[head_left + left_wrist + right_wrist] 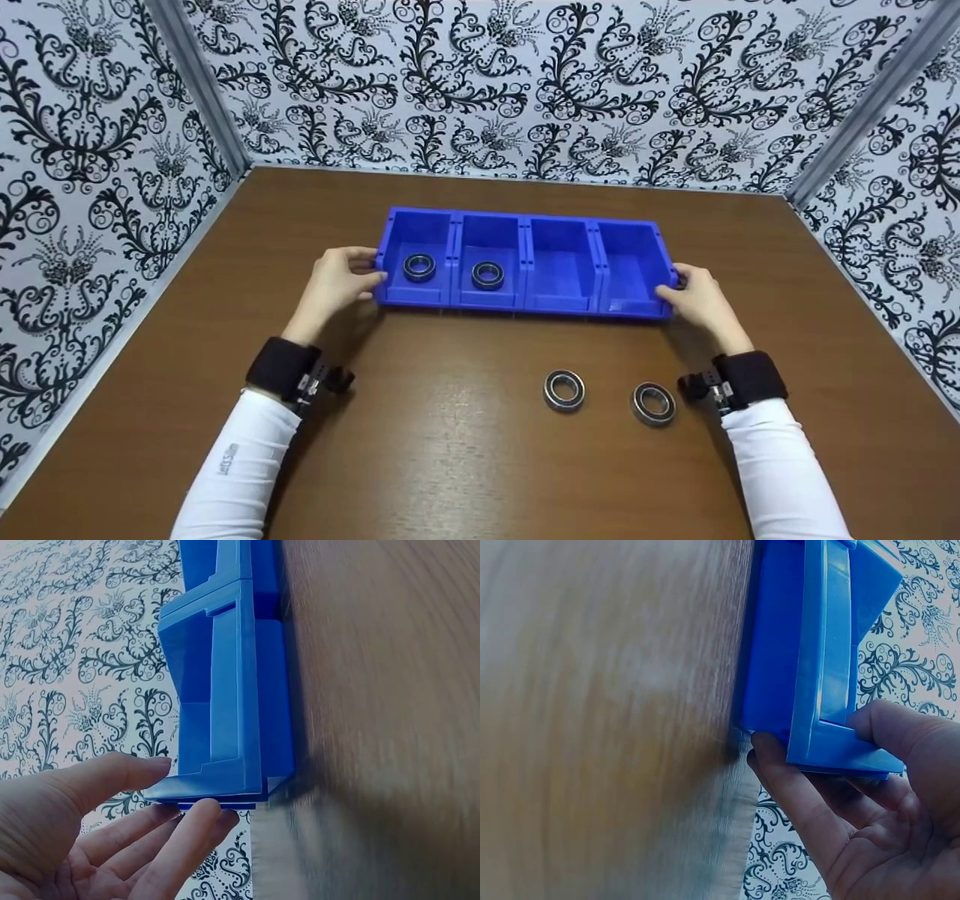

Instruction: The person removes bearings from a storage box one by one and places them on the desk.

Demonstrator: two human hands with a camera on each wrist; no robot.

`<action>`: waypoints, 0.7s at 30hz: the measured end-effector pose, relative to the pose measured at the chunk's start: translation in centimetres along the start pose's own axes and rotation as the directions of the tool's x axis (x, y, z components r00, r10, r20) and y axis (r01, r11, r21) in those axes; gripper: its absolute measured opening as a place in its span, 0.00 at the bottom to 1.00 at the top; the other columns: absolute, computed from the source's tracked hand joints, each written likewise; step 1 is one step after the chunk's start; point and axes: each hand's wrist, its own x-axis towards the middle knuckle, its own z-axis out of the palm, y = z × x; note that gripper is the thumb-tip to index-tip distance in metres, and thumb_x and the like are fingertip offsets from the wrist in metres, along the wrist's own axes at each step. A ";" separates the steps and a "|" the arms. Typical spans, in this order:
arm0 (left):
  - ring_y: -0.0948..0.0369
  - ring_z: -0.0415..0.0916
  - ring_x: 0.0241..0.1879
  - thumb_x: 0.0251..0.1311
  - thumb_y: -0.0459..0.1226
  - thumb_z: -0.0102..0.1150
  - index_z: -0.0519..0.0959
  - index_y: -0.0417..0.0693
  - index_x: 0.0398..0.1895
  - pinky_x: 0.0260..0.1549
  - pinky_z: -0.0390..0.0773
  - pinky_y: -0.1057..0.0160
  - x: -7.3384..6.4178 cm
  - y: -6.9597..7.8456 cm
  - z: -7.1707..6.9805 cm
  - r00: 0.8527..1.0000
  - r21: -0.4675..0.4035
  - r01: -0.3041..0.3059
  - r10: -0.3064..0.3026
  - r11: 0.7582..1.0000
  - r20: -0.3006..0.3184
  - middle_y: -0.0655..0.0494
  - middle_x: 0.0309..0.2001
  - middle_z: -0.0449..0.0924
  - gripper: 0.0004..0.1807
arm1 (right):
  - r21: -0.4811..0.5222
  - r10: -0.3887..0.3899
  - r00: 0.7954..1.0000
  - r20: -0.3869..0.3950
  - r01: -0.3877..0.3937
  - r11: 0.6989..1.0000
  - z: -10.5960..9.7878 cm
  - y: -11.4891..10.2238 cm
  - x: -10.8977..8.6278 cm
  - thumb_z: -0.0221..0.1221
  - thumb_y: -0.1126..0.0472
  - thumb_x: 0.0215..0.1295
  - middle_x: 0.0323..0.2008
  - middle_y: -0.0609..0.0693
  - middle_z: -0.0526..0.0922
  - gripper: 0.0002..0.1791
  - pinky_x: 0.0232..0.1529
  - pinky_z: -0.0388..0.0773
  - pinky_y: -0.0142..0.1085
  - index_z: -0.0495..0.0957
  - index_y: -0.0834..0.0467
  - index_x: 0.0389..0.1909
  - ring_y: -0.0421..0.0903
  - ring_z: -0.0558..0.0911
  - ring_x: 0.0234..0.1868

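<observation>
A blue bin with several compartments in a row (525,262) stands across the middle of the wooden table. My left hand (345,279) grips its left end wall, thumb over the rim and fingers against the outer side, as the left wrist view shows with the hand (127,832) close up. At the opposite end my right hand (697,296) holds the right wall in the same way; in the right wrist view its fingers (799,799) reach under the outside edge. One ball bearing (419,267) lies in the leftmost compartment, another bearing (487,275) in the compartment beside it.
Two more bearings lie on the table in front of the bin: one bearing (564,391) right of centre, the other bearing (653,404) near the right wrist strap. Patterned panels (495,90) with grey posts (199,82) enclose the brown tabletop (420,450) at the back and sides.
</observation>
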 end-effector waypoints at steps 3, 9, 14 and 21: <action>0.43 0.83 0.59 0.67 0.33 0.63 0.73 0.34 0.68 0.47 0.89 0.51 -0.2 0.1 -0.1 1.000 0.006 -0.001 0.001 1.000 -0.002 0.34 0.63 0.80 0.27 | 0.001 -0.004 1.000 0.007 0.004 1.000 -0.1 0.0 0.1 0.55 0.63 0.72 0.58 0.76 0.79 0.31 0.33 0.75 0.20 0.65 0.76 0.70 0.48 0.83 0.44; 0.44 0.82 0.60 0.67 0.34 0.63 0.75 0.35 0.67 0.48 0.89 0.52 -0.5 0.5 -0.5 1.000 0.024 -0.024 0.024 0.999 -0.003 0.34 0.62 0.81 0.26 | -0.031 -0.047 0.998 -0.030 0.046 0.998 -0.1 0.0 0.0 0.56 0.64 0.70 0.53 0.74 0.82 0.28 0.35 0.73 0.19 0.69 0.76 0.66 0.42 0.81 0.41; 0.44 0.83 0.59 0.67 0.34 0.63 0.75 0.35 0.67 0.47 0.90 0.53 -0.8 1.0 -0.7 0.999 0.033 -0.033 0.033 0.999 0.004 0.35 0.61 0.82 0.26 | -0.030 -0.051 0.998 -0.030 0.050 0.998 -0.1 0.0 -0.1 0.55 0.65 0.70 0.55 0.75 0.81 0.28 0.37 0.71 0.17 0.68 0.77 0.66 0.52 0.83 0.48; 0.45 0.84 0.58 0.66 0.35 0.63 0.77 0.34 0.65 0.43 0.90 0.59 -1.2 1.7 -0.8 0.999 0.051 -0.047 0.047 0.998 0.009 0.36 0.59 0.83 0.25 | -0.027 -0.047 0.999 -0.024 0.047 0.999 0.0 -0.1 -0.2 0.55 0.64 0.71 0.56 0.76 0.80 0.28 0.38 0.72 0.17 0.68 0.77 0.66 0.58 0.82 0.52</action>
